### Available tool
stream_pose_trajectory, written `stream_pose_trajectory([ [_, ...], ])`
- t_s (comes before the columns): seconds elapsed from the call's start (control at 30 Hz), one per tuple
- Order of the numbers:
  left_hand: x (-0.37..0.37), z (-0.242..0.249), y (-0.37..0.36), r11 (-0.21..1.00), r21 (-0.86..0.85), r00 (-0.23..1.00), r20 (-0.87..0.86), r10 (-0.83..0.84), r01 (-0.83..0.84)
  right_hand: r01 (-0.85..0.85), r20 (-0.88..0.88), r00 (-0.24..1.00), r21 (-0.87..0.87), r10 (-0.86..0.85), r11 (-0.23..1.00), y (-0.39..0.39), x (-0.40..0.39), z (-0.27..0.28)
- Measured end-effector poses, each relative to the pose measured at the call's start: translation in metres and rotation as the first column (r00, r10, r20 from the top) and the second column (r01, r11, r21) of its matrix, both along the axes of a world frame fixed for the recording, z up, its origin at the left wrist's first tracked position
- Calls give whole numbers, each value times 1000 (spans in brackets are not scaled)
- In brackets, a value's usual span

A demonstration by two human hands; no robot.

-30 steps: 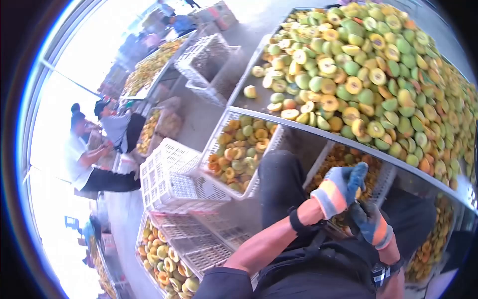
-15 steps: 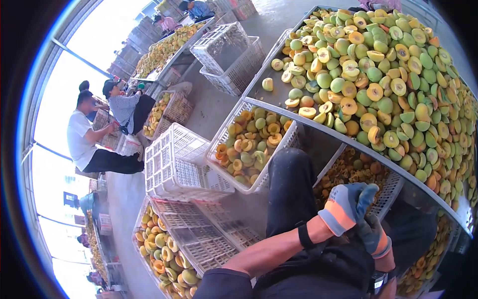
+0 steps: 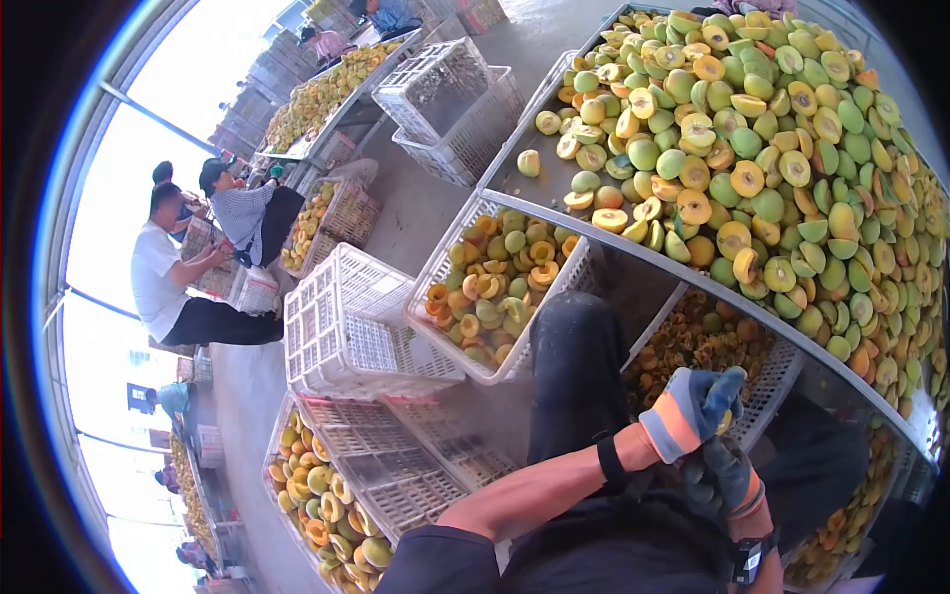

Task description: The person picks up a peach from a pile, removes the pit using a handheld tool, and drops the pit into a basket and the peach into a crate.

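Observation:
Both my hands wear grey-blue and orange work gloves and are close together above my lap. My left hand is closed, its fingers curled around a yellow piece of fruit that shows just below them. Close under it, my right hand has bent fingers; what they hold, if anything, is hidden. Beyond the hands, a white crate under the table contains small orange-brown fruit pieces. On the metal table lies a large heap of halved green-yellow fruit, apricot- or peach-like, some with stones showing.
Left of my knee stands a white crate of pitted halves. Stacked crates and another fruit-filled crate are farther left. Several people work in the background, including a person in a white shirt near other crates.
My hands have moved slightly apart, the right one lower, and a yellow fruit piece now shows between them. The view has shifted slightly.

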State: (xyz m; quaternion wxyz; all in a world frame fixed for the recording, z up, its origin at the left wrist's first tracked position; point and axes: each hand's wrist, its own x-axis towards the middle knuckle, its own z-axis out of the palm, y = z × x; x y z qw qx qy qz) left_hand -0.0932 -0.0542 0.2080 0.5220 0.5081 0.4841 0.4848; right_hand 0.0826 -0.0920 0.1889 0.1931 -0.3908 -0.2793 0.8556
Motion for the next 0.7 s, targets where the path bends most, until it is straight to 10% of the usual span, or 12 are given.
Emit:
stream_pose_trajectory([
  [0.07, 1, -6, 0, 951, -305, 999, -3, -46, 43, -44, 62, 997, 41, 42, 998, -1, -3, 4],
  [0.23, 0, -10, -3, 960, -278, 999, 42, -23, 34, -51, -7, 999, 20, 51, 999, 1, -2, 1],
  [0.3, -2, -14, -4, 970, 245, 996, -88, 18, 4, -38, -44, 999, -114, 33, 993, 3, 1, -6],
  [0.37, -1, -19, -3, 946, 324, 991, -135, 9, 35, -31, -164, 986, -228, -7, 973, -2, 3, -21],
  [0.47, 7, -19, -1, 947, -319, 977, 212, 24, 45, -26, -307, 945, -406, -110, 913, -1, 1, -22],
  [0.53, 9, -57, 3, 980, -187, 978, 207, -32, 72, -43, -244, 969, -329, -41, 943, 6, 1, -14],
  [0.57, -1, -46, 7, 994, 103, 994, -103, -27, 38, 36, 21, 999, -75, -34, 997, 5, -5, 5],
  [0.6, -9, -52, 14, 974, 226, 950, -304, 67, 3, -76, -112, 992, -125, 62, 989, 13, 7, 2],
  [0.63, -10, -56, 19, 969, -231, 940, 304, 156, -86, -125, -440, 895, -76, 79, 989, 14, 15, -14],
  [0.67, -18, -50, 27, 918, -396, 680, 664, 312, -35, -114, -637, 771, -149, -7, 982, 17, 17, -10],
  [0.7, -20, -42, 28, 877, -473, 653, 639, 406, -82, 55, -385, 922, 5, -49, 998, 18, 20, -3],
])
